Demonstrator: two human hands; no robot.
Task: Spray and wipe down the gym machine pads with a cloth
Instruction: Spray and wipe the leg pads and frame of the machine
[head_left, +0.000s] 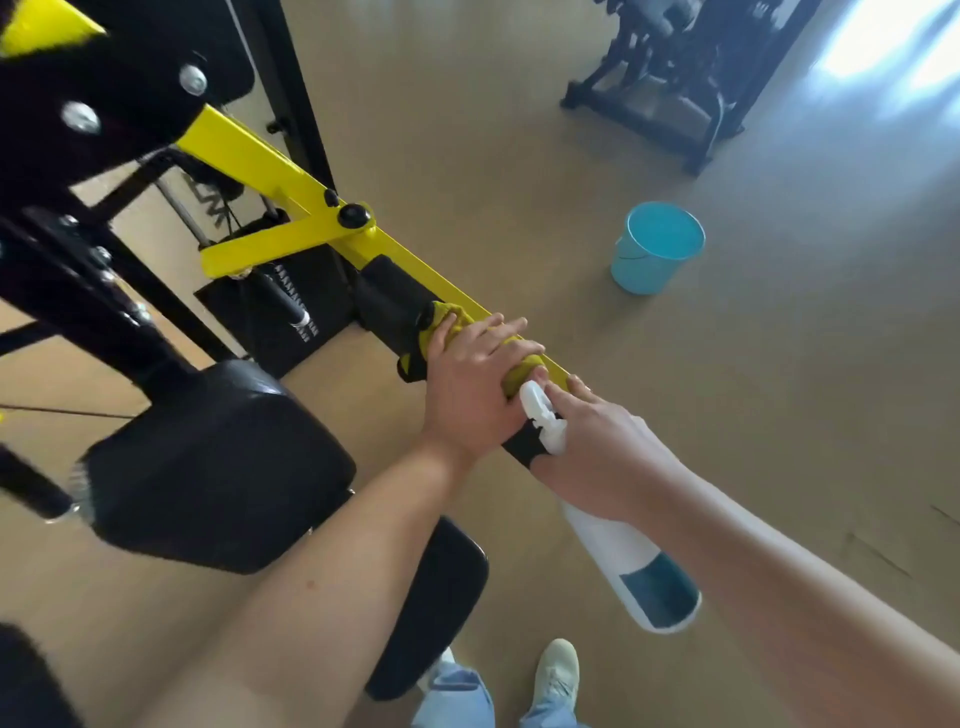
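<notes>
Nearest, the right hand (597, 452) grips the neck of a white spray bottle (618, 561), its nozzle touching the left hand (472, 379). That hand lies with nearly straight fingers pressing a yellow cloth (524, 371) onto the black roller pad (387, 301) of the machine's yellow arm (270, 166). Well beyond stands a blue bucket (655, 247).

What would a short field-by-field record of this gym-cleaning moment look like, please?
left hand: presses the yellow cloth onto the black arm pad
right hand: grips the white spray bottle, nozzle beside the cloth
arm pad: mounted along the yellow lever arm
spray bottle: blue liquid at its base end
bucket: light blue, on the floor, apart from the machine
large black pad: left of the left forearm
</notes>
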